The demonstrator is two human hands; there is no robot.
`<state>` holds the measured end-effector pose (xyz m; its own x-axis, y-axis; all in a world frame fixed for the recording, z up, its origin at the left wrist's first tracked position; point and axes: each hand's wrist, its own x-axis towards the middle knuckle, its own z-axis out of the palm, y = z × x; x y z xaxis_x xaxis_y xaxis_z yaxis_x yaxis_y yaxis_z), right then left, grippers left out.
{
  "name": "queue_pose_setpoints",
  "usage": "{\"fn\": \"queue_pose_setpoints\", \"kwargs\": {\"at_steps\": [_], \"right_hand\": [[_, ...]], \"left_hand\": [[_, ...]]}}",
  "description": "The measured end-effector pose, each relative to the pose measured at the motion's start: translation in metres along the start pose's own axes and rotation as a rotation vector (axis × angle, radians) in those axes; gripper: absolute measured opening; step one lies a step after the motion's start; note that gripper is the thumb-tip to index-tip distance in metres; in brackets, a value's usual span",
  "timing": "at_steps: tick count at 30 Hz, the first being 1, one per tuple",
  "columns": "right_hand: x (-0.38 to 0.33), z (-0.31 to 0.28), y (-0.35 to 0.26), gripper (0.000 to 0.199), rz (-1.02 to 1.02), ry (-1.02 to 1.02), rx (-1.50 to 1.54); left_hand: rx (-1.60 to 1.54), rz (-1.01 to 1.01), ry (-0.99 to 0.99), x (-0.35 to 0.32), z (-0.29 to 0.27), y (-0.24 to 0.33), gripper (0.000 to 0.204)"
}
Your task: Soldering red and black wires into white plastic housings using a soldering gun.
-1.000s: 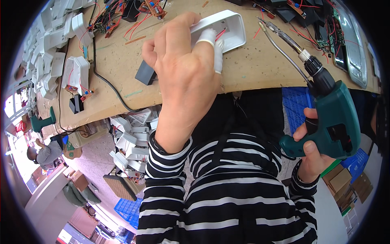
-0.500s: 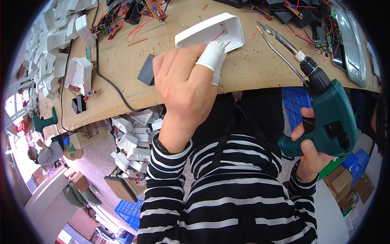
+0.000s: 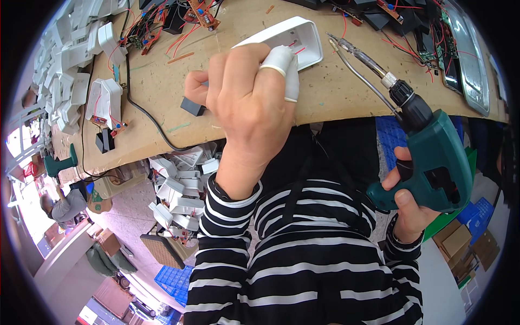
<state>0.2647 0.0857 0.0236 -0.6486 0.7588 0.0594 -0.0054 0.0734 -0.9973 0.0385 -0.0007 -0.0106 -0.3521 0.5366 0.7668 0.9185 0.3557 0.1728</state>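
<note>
My left hand (image 3: 246,97) is closed over the bench edge, with white finger cots (image 3: 287,70) on its thumb side. Two short red wires (image 3: 300,50) show right at the covered fingertips and reach into a white plastic housing (image 3: 310,35) lying open on the bench. The palm hides whatever is beneath it. A dark grey block (image 3: 192,106) lies beside the little finger. My right hand (image 3: 411,214) grips a green soldering gun (image 3: 436,146), fingers around its handle near the black trigger. Its metal tip and curved feed tube point at the housing, apart from it.
White housings (image 3: 65,65) are piled at the far left. Another housing (image 3: 108,100) with a circuit board sits nearby. A black cable (image 3: 138,105) crosses the bench. Wired boards (image 3: 206,16) lie at the back; a clear-covered panel (image 3: 468,65) is at right. More housings (image 3: 179,187) are below the edge.
The soldering gun has moved a little left, its tip closer to the white housing. My left hand has shifted slightly and covers more of the grey block, its little finger now further out.
</note>
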Motion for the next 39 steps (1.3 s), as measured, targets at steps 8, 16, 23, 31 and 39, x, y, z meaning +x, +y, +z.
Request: {"fn": "queue_pose_setpoints", "kwargs": {"at_steps": [8, 16, 23, 31, 39], "right_hand": [[0.001, -0.001, 0.009, 0.061, 0.009, -0.074, 0.031], [0.003, 0.003, 0.018, 0.063, 0.032, -0.14, 0.074], [0.009, 0.006, 0.02, 0.063, -0.004, -0.169, 0.073], [0.015, 0.012, 0.02, 0.065, 0.042, -0.141, 0.079], [0.022, 0.016, 0.021, 0.066, 0.018, -0.139, 0.066]], "left_hand": [[0.068, -0.047, -0.012, 0.008, 0.01, 0.0, 0.013], [-0.05, -0.049, 0.042, 0.008, 0.024, -0.002, 0.009], [-0.133, -0.058, 0.107, 0.005, 0.034, -0.006, 0.012], [-0.128, -0.059, 0.078, 0.006, 0.033, -0.005, 0.011], [-0.138, -0.07, 0.074, 0.006, 0.032, -0.005, 0.012]]}}
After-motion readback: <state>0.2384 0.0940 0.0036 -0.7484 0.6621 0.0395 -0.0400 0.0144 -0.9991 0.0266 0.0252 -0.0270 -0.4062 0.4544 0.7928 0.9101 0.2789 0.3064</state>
